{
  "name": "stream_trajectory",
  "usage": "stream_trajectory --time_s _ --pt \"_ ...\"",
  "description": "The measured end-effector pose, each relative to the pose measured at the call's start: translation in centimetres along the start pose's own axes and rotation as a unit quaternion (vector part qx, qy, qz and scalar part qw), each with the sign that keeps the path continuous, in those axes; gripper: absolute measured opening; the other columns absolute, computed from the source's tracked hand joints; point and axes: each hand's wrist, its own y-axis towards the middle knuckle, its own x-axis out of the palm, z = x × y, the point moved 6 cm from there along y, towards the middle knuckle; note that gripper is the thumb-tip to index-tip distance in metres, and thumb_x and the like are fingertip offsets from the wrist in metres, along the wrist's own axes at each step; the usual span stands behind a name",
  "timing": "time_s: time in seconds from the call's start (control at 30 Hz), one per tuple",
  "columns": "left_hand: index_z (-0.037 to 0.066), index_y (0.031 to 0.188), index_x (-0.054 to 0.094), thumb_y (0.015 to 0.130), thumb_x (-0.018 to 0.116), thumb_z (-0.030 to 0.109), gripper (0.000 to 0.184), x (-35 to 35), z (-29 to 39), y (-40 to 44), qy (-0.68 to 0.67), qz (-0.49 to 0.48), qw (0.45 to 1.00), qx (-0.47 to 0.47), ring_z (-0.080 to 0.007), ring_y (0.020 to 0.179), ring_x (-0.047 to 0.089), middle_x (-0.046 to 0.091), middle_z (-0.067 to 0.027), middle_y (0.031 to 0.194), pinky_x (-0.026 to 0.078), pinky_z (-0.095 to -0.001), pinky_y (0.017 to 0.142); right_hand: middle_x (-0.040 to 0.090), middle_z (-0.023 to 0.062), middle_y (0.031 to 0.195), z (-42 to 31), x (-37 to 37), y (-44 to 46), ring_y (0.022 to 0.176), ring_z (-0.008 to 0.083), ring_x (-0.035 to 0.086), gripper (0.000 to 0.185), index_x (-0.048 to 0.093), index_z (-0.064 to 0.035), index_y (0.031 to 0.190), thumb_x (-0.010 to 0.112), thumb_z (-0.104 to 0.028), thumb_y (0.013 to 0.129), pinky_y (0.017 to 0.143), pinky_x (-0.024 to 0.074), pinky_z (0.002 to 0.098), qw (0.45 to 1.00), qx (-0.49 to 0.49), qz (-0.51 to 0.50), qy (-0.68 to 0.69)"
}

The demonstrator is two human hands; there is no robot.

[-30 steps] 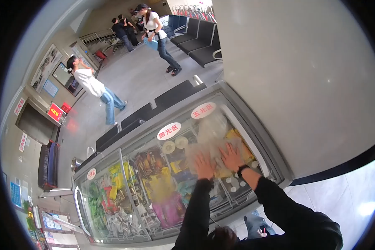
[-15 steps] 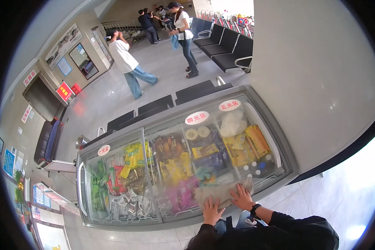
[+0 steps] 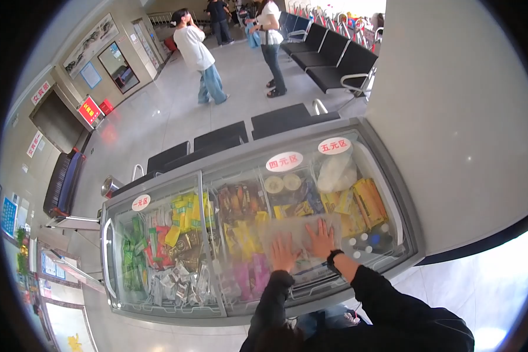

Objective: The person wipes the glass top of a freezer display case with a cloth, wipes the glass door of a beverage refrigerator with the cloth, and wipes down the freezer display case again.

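Observation:
A chest freezer (image 3: 176, 321) with sliding glass lids stands in front of me. On its right-hand glass lies a light beige cloth (image 3: 299, 227), spread out flat. My left hand (image 3: 283, 252) presses on the cloth's left part with the fingers spread. My right hand (image 3: 320, 239), below a black wristband (image 3: 334, 256), lies flat on its right part, fingers also apart. Under the glass are yellow packets (image 3: 188, 212), pink packets (image 3: 251, 277) and bottles with white and blue caps (image 3: 366, 239). The cloth and my hands hide part of the contents.
Black seats (image 3: 220, 136) stand right behind the freezer, with a metal bin (image 3: 110, 186) at its left. A wall (image 3: 452, 117) rises on the right. Two people in white tops (image 3: 193, 50) stand farther off, near a row of black chairs (image 3: 334, 58).
Both hands and the cloth have moved away from me across the glass, from the near edge to its middle. The person at the left has turned and shifted right.

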Motion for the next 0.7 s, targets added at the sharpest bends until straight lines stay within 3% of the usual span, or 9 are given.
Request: stream_trajectory --time_s 0.1,0.2,0.3,0.4,0.5,0.6,0.7 --pt "0.021 0.147 0.036 0.078 0.065 0.052 0.081 -0.4 -0.6 3.1 0.028 0.023 0.999 -0.016 -0.0418 0.134 0.032 0.022 -0.0209 0.153 0.024 -0.0526 0.110 0.007 0.0261 0.155 -0.1 -0.9 4.2 0.144 0.0407 0.009 0.090 0.021 -0.0244 0.151 0.066 -0.052 0.078 0.108 0.0131 0.0656 1.000 -0.008 0.008 0.025" --pt "0.019 0.146 0.037 0.078 0.066 0.051 0.080 0.0 -1.1 4.9 0.050 0.054 0.997 -0.021 -0.0433 0.134 0.030 0.023 -0.0214 0.152 0.025 -0.0531 0.109 0.008 0.0266 0.155 -0.1 -2.1 6.9 0.143 0.0411 0.011 0.088 0.023 -0.0239 0.150 0.066 -0.050 0.078 0.108 0.0142 0.0651 0.999 -0.030 0.018 0.029" --pt "0.017 0.146 0.036 0.079 0.065 0.049 0.079 0.1 -1.2 5.6 0.043 0.036 0.998 -0.027 -0.0454 0.134 0.029 0.024 -0.0218 0.151 0.026 -0.0551 0.107 0.012 0.0226 0.155 -0.2 -2.4 6.8 0.144 0.0368 0.014 0.085 0.026 -0.0253 0.149 0.066 -0.049 0.079 0.110 0.0132 0.0611 0.999 -0.031 0.031 0.029" --pt "0.016 0.149 0.029 0.085 0.056 0.054 0.079 -0.2 -0.5 5.6 0.082 -0.029 0.994 -0.060 -0.0459 0.135 0.027 0.025 -0.0248 0.150 0.027 -0.0568 0.106 0.015 0.0207 0.155 0.1 -2.4 5.9 0.144 0.0337 0.016 0.080 0.026 -0.0256 0.149 0.062 -0.049 0.082 0.111 0.0141 0.0587 0.995 -0.035 0.078 0.041" --pt "0.015 0.149 0.029 0.089 0.054 0.045 0.071 -0.8 1.1 4.8 0.109 -0.096 0.983 -0.109 -0.0463 0.130 0.034 0.030 -0.0261 0.147 0.034 -0.0550 0.101 0.016 0.0199 0.155 0.2 -1.1 3.4 0.144 0.0328 0.016 0.077 0.025 -0.0251 0.150 0.056 -0.051 0.085 0.111 0.0146 0.0585 0.992 -0.043 0.107 0.061" --pt "0.016 0.149 0.030 0.089 0.054 0.028 0.065 -0.2 2.7 1.7 0.115 -0.060 0.988 -0.080 -0.0434 0.121 0.044 0.042 -0.0250 0.136 0.043 -0.0507 0.093 0.014 0.0204 0.156 0.2 0.0 -0.4 0.144 0.0358 0.014 0.078 0.022 -0.0228 0.151 0.053 -0.053 0.086 0.111 0.0140 0.0600 0.994 -0.057 0.083 0.045" --pt "0.015 0.145 0.036 0.085 0.054 0.015 0.063 -0.4 3.7 -3.5 -0.021 -0.124 0.990 -0.060 -0.0397 0.112 0.051 0.049 -0.0207 0.122 0.049 -0.0466 0.084 0.014 0.0206 0.156 -0.3 1.1 -5.2 0.144 0.0373 0.015 0.082 0.020 -0.0224 0.152 0.056 -0.054 0.085 0.111 0.0140 0.0601 0.995 -0.055 0.062 0.047"
